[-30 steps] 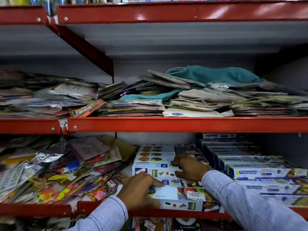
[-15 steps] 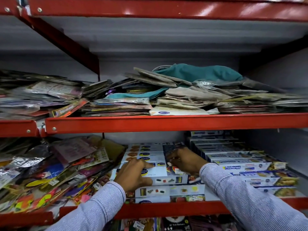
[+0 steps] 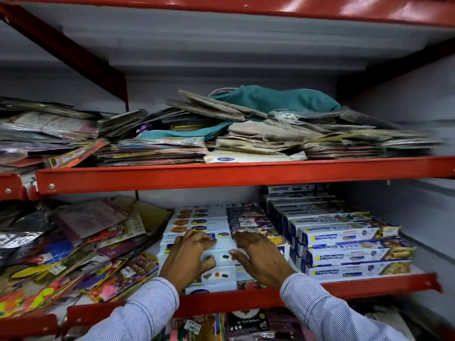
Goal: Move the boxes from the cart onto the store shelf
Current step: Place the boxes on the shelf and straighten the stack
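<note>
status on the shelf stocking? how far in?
Done: a stack of white boxes lies on the lower shelf, beside the blue boxes. In hand: left hand and right hand rest flat on the front boxes, fingers spread, no closed grip. Left: unclear; the cart is out of view, so remaining boxes can't be counted.

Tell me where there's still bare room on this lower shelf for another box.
Little is bare. One grey strip lies along the right wall, beside the Freshwrapp boxes. A narrow gap shows between the white boxes under both hands and the packet heap on the left. Elsewhere it is crowded.
</note>
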### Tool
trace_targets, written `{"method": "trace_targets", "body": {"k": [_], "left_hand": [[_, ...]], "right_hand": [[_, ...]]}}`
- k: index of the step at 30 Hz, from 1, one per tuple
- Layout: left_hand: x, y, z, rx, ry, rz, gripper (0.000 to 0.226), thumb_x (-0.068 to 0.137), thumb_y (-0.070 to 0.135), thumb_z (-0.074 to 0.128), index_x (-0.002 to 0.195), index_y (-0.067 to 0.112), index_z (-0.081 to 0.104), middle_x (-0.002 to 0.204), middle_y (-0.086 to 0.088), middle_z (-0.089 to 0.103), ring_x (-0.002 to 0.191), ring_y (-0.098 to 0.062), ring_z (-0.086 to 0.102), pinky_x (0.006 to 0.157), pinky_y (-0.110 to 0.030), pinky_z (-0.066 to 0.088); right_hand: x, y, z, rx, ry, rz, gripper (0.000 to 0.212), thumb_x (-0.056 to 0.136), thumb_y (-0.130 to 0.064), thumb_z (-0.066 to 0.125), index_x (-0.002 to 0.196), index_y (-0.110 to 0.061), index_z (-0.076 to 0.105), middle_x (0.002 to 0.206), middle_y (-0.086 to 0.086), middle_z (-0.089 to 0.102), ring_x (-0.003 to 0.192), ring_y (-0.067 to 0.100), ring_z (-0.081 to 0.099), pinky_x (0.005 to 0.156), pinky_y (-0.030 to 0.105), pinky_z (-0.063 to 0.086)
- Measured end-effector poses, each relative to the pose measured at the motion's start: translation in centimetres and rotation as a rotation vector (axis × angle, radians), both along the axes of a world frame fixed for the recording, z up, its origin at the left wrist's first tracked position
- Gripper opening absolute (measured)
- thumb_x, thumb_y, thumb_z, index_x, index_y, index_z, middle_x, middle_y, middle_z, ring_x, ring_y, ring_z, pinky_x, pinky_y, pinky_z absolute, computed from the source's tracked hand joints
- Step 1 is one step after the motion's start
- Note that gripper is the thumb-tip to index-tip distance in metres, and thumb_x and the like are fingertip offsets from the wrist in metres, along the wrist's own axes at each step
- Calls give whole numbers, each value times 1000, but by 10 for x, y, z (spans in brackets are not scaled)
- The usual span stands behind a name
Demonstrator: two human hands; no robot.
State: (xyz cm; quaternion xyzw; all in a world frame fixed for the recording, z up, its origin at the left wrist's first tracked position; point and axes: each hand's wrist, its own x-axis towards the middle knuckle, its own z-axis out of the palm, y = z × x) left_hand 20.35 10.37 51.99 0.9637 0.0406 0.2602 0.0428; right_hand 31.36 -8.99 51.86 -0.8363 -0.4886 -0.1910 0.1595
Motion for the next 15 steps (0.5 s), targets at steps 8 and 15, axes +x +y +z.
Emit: {"method": "trace_targets", "body": {"k": [8,15], "left_hand": [[-2,-5,-5,-53,-46,-9,44,86,42,59,129,30,60,131,10,58,123,-13,43,100,-39,37],[-2,0,-11,-33,-109,-39,56,80,52,42,126,28,64,126,10,63,115,-13,50,94,-38,42]], "right_hand": [[9,-4,1,-34,21,44,83,86,-69,4,142,-23,43,151,-2,44,138,20,40,113,37,34],[13,-3,-9,-18,-13,23,57,99,-57,24,144,-25,39,150,-2,45,136,19,41,113,38,32]]}}
